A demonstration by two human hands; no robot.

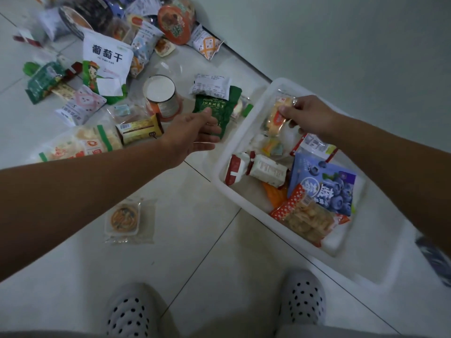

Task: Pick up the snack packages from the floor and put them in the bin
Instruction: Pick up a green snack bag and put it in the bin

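Note:
A white plastic bin (220,178) stands on the tiled floor at the right, with several snack packs inside, among them a blue blueberry pouch (324,182). My right hand (308,115) is over the bin's far end and pinches a clear yellow-and-red snack pack (277,117). My left hand (192,135) hovers open, fingers spread, just over a dark green packet (216,107) on the floor left of the bin. A brown-and-yellow bar pack (139,129) lies beside that hand.
Many more snack packages are strewn across the floor at the upper left, including a white raisin bag (107,59), a lidded can (161,93) and an orange bowl (174,21). A clear-wrapped round cake (124,219) lies alone nearer me. A wall runs behind the bin. My spotted slippers (129,311) are at the bottom.

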